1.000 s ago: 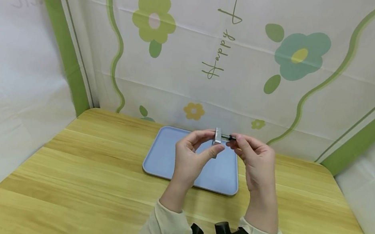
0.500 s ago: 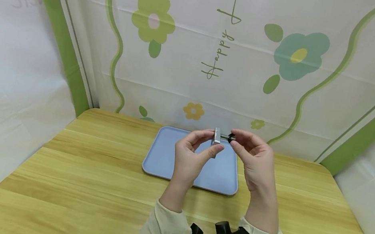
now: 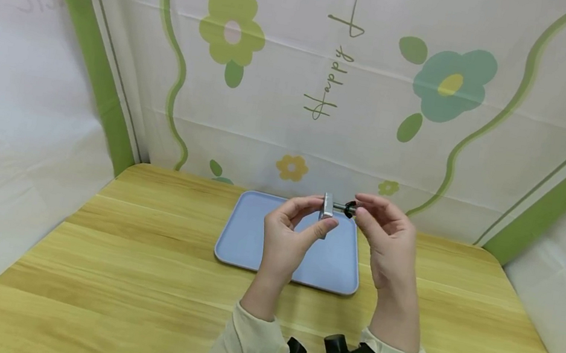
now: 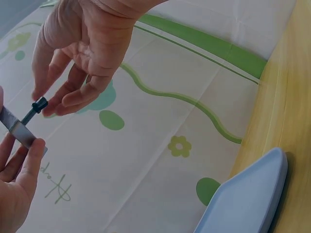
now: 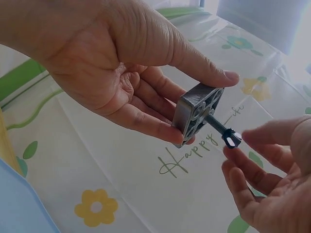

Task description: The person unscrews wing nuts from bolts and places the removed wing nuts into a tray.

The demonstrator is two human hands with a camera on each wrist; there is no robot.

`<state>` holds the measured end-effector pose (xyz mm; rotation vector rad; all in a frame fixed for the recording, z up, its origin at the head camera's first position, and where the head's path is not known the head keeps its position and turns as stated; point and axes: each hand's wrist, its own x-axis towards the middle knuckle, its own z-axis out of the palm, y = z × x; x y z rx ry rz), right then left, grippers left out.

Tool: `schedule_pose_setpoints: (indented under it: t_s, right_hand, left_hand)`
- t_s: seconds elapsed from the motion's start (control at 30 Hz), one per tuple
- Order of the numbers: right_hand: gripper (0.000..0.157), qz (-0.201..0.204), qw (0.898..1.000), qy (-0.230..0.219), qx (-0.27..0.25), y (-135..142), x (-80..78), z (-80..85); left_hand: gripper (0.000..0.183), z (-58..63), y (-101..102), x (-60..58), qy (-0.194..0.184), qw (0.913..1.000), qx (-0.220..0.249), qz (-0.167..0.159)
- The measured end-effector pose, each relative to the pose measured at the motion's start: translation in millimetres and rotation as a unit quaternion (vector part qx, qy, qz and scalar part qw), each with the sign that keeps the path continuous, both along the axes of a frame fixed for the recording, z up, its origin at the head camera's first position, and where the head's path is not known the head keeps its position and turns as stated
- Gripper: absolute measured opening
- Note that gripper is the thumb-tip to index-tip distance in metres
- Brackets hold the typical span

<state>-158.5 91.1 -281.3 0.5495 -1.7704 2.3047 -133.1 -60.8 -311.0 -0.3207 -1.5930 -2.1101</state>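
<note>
Above the tray, my left hand grips a silver, square metal block by its edges, between thumb and fingers. The right wrist view shows openings in the face of this block. From that face sticks out a threaded bolt, bearing a black wing nut close to its free end. My right hand is at that end, its thumb and fingers curled loosely round the wing nut. Its index finger stands a little off the nut in the head view.
A light blue tray lies on the wooden table beneath the hands. Behind rises a white fabric screen with printed flowers. Black wrist mounts sit on the sleeves.
The right thumb and fingers have shifted about the wing nut, the index finger now higher and the fingertips further right, uncovering more of the nut. The left hand and block stay nearly still.
</note>
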Motion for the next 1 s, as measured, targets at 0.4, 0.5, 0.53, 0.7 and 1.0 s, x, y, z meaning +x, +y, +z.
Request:
schedule_pose_setpoints:
  t_s: [0.4, 0.5, 0.53, 0.7, 1.0]
  right_hand:
    - [0.018, -0.033, 0.998, -0.06, -0.011, 2.0, 1.3, 3.7]
    - [0.018, -0.022, 0.998, -0.062, 0.004, 1.5, 1.5, 3.8]
    - [0.019, -0.022, 0.998, -0.063, 0.007, 1.3, 1.5, 3.7]
    - [0.02, -0.017, 0.998, -0.067, 0.009, 0.3, 1.5, 3.3]
    - [0.02, -0.01, 0.997, -0.07, 0.016, -0.1, 0.8, 3.1]
  left_hand:
    - [0.033, 0.9, 0.1, 0.5, -0.011, 0.9999, 0.0, -0.001]
    - [0.033, 1.2, -0.1, 0.6, -0.012, 0.9999, -0.002, 0.0]
    - [0.033, 1.2, -0.2, 0.5, -0.011, 0.9999, -0.003, 0.0]
    - [0.034, 1.4, -0.4, 0.7, -0.009, 1.0, -0.001, -0.002]
    - [0.034, 1.3, -1.0, 0.6, -0.006, 1.0, 0.001, -0.004]
